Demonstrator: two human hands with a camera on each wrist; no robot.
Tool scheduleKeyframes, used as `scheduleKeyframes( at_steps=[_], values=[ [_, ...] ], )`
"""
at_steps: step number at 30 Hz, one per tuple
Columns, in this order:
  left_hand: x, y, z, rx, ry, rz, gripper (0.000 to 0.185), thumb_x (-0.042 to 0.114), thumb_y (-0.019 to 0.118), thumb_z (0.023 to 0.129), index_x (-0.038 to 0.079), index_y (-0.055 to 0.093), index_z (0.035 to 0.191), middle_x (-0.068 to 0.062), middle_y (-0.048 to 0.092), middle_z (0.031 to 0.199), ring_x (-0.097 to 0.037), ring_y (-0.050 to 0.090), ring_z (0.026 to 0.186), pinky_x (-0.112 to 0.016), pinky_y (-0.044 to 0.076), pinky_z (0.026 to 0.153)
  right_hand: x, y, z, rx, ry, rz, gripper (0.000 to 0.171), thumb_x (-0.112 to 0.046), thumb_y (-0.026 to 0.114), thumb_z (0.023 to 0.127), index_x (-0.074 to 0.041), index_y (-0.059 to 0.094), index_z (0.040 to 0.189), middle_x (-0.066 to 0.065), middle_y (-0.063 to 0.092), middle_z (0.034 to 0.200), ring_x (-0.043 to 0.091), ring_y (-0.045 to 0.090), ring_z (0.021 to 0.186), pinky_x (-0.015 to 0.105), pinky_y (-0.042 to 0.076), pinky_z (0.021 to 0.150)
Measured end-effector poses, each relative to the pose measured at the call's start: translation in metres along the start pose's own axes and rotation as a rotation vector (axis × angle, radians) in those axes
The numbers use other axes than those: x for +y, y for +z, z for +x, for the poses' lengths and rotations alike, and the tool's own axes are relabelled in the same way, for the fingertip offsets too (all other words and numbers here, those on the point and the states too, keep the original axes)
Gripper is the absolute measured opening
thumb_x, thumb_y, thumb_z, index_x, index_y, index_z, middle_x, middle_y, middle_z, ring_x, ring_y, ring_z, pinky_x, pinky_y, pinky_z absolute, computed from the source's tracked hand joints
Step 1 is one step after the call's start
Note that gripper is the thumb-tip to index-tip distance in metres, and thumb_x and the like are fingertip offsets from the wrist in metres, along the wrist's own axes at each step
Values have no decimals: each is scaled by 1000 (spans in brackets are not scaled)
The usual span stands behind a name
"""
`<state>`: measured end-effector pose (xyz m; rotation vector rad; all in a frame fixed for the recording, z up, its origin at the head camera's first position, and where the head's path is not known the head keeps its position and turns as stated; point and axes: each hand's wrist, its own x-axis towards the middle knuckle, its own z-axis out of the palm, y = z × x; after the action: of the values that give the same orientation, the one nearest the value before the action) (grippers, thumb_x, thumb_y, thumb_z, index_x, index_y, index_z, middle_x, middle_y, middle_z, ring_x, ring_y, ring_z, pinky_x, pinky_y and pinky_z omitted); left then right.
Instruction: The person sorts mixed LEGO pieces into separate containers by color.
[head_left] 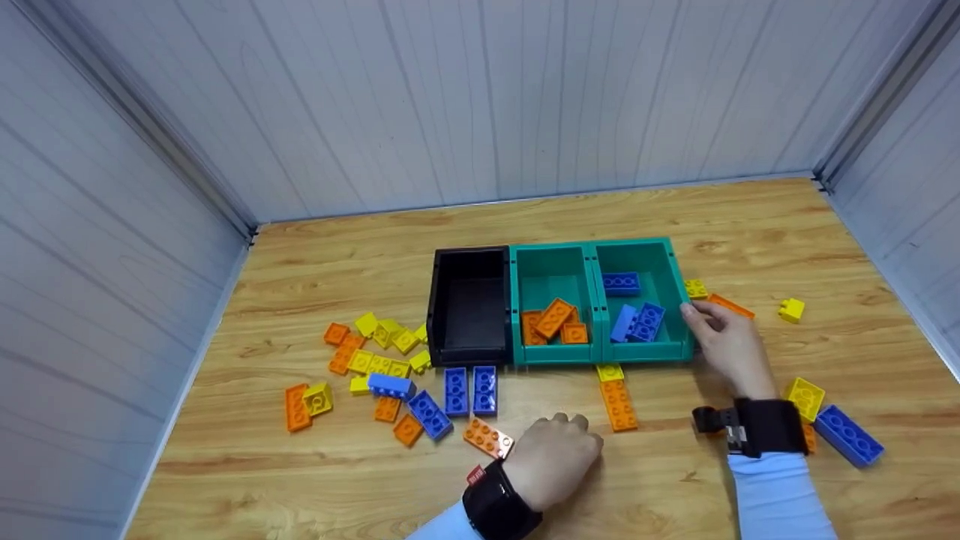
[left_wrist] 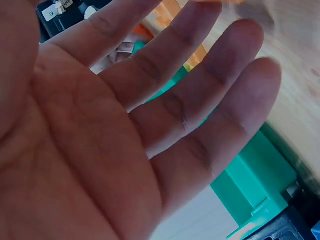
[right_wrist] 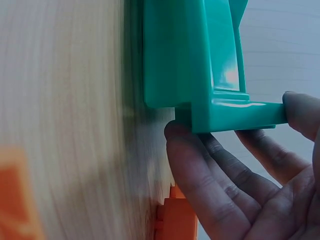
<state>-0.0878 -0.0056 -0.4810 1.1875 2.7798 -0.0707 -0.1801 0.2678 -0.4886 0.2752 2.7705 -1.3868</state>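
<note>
At the right side of the right green bin [head_left: 681, 352], my right hand [head_left: 731, 349] pinches the bin's wall. The right wrist view shows the thumb on top of the green edge [right_wrist: 245, 115] and the fingers [right_wrist: 200, 175] beneath it. Blue bricks [head_left: 649, 322] lie inside this bin. My left hand [head_left: 555, 459] is low over the front of the table, beside an orange brick [head_left: 487, 438]. Its fingers [left_wrist: 220, 135] are loosely bent in the left wrist view, and its palm holds nothing.
A middle green bin [head_left: 551, 259] with orange bricks [head_left: 555, 318] and a black bin [head_left: 471, 315] stand in a row with the right one. Yellow, orange and blue bricks are scattered at left, with a yellow brick [head_left: 791, 310] and a blue brick [head_left: 849, 436] at right. Pale walls [head_left: 480, 105] enclose the table.
</note>
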Motion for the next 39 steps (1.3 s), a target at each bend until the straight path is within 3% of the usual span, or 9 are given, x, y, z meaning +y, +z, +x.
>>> scheduleKeyframes(
  at_steps=[5, 8, 14, 19, 22, 25, 33, 39],
  values=[
    [-4, 0, 2, 10, 22, -57, 18, 7, 67, 90, 21, 75, 97, 0, 62, 89, -14, 56, 71, -26, 49, 56, 1, 1, 0, 2, -7, 2, 75, -59, 45, 99, 2, 50, 142, 30, 55, 133, 45, 53, 121, 58, 44, 96],
    [-15, -5, 6, 61, 28, -143, 18, 5, 68, 90, 19, 75, 100, -1, 64, 94, -14, 58, 78, -24, 51, 64, 0, 0, 0, -1, -7, 1, 74, -58, 45, 99, 2, 50, 142, 29, 56, 132, 45, 53, 120, 58, 44, 96],
    [-50, -13, 15, 297, -19, -360, 25, 4, 71, 89, 11, 72, 113, -5, 62, 113, -19, 59, 102, -25, 51, 88, -2, -3, 3, -4, 4, 13, 75, -60, 44, 98, 1, 49, 143, 29, 56, 133, 44, 53, 120, 57, 45, 96],
    [-74, -13, 25, 495, -73, -436, 22, 3, 71, 90, 8, 72, 112, -8, 62, 116, -21, 58, 106, -27, 50, 93, -2, -1, 3, -11, 13, 23, 76, -60, 45, 98, 1, 48, 144, 29, 55, 133, 44, 53, 121, 57, 44, 97],
    [-80, -13, 34, 548, -97, -440, 20, 5, 72, 90, 6, 73, 110, -8, 63, 113, -21, 59, 105, -27, 50, 92, 0, 0, 2, -10, 11, 25, 76, -59, 45, 99, 2, 48, 144, 30, 55, 133, 45, 53, 120, 57, 44, 97],
    [-81, -16, 45, 522, -125, -456, 20, 6, 73, 90, 5, 73, 109, -9, 64, 111, -22, 60, 103, -28, 51, 91, 1, 0, 1, -13, 16, 24, 75, -59, 45, 99, 1, 48, 144, 29, 56, 133, 44, 53, 120, 57, 45, 96],
    [-82, -21, 75, 374, -144, -450, 20, 2, 74, 88, 6, 75, 108, -9, 65, 110, -22, 59, 100, -25, 51, 88, 2, 1, 2, -23, 34, 25, 78, -62, 44, 97, 0, 47, 145, 28, 56, 133, 41, 54, 120, 54, 46, 95],
    [-85, -18, 83, 331, -127, -450, 23, 3, 74, 88, 6, 74, 111, -9, 65, 114, -23, 59, 105, -27, 50, 93, 1, 1, 2, -8, 2, 16, 76, -60, 45, 98, 1, 49, 143, 29, 58, 129, 42, 56, 117, 53, 47, 92]
  ],
)
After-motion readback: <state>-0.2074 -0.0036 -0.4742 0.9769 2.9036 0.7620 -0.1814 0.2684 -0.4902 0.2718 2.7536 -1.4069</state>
